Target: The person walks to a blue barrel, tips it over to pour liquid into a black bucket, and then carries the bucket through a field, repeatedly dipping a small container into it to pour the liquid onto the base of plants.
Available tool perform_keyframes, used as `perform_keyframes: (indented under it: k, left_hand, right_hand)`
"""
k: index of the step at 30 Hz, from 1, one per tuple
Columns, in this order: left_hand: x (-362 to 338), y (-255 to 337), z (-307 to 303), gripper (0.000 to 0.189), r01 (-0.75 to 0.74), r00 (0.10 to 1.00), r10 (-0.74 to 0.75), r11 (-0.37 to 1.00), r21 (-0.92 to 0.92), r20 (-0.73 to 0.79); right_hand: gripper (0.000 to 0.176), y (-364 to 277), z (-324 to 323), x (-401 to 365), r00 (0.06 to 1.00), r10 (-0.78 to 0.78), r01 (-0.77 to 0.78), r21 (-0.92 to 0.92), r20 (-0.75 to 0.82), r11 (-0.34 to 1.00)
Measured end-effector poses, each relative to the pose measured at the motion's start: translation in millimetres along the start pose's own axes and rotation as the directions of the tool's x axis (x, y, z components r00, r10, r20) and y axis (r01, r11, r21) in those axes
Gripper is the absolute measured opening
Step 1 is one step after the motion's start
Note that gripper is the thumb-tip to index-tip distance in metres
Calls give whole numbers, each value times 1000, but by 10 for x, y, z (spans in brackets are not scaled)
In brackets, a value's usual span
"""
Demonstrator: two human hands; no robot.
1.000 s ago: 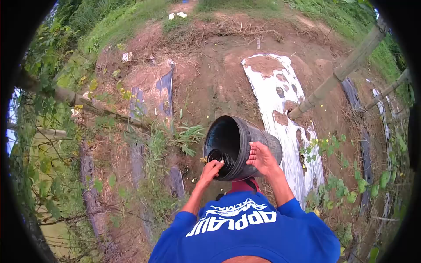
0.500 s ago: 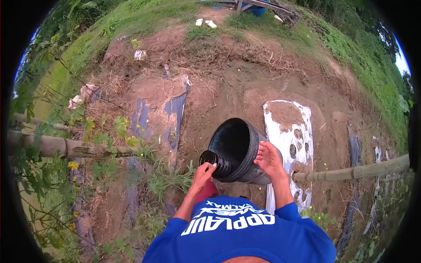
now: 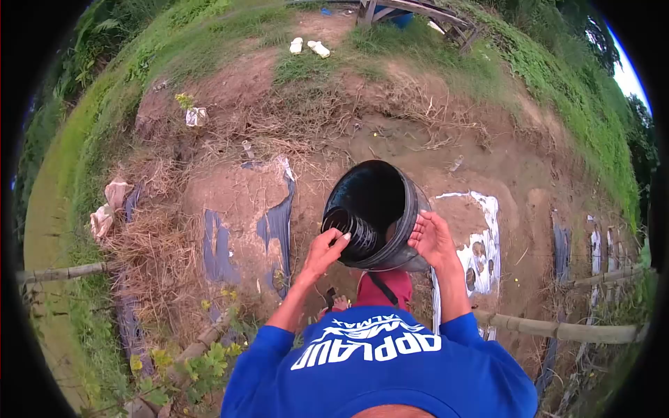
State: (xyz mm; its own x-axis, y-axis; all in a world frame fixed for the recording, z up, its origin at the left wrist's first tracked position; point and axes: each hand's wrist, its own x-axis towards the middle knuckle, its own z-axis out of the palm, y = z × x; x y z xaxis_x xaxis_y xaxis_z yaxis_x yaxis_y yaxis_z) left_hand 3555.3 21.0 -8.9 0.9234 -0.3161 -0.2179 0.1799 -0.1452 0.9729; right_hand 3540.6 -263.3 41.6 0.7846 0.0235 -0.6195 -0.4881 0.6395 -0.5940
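A large black bucket (image 3: 411, 245) is tilted, its open mouth facing up and to the left. Inside its lower left part is a smaller black ribbed container (image 3: 357, 235). My left hand (image 3: 329, 249) pinches the rim of this smaller container. At the bucket's right side, my right hand (image 3: 432, 240) rests its slightly bent, spread fingers near the outer wall; whether they press on it is hard to tell. The bucket's interior is dark, and its contents cannot be made out.
Bamboo poles (image 3: 557, 329) cross at the right and left. Torn white plastic sheeting (image 3: 488, 261) and grey sheeting (image 3: 279, 221) lie on the soil. Leafy vines (image 3: 209, 362) are at lower left. White footwear (image 3: 318, 49) and a wooden structure (image 3: 418, 8) are at the top.
The view has shifted forward over the ground. The bucket has tipped a little and sits higher in view, with the smaller container further inside it. Both hands stay beside them.
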Motion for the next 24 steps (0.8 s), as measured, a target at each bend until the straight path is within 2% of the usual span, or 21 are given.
perform_keyframes:
  k: [5,6,7,9,13,19,24]
  left_hand:
    - [1077,-129,-316,32,139,989,-143,988,-66,-45]
    - [1261,-155,-391,32,186,980,-190,980,-64,-59]
    - [1412,-66,-448,31,243,963,-254,963,-119,-92]
    - [1700,510,-618,30,251,953,-269,959,-133,-141]
    - [2453,786,-1007,29,210,961,-223,974,-89,-163]
    - [3799,1137,-1505,27,135,950,-166,982,-130,-266]
    - [5006,1187,-2028,27,76,942,-122,985,-157,-312]
  right_hand:
    - [35,-378,369,1379,997,52,-53,25,56,998]
    - [36,-334,371,1647,996,90,-91,45,19,995]
    - [37,-418,456,1809,992,125,-124,61,-15,990]
    - [39,-1009,1019,1945,992,122,-121,42,-24,992]
    - [39,-1488,1467,2599,978,208,-208,2,6,978]
    - [39,-2400,2316,3845,974,197,-185,-116,111,976]
    - [37,-2942,3008,4975,976,183,-151,-234,121,960]
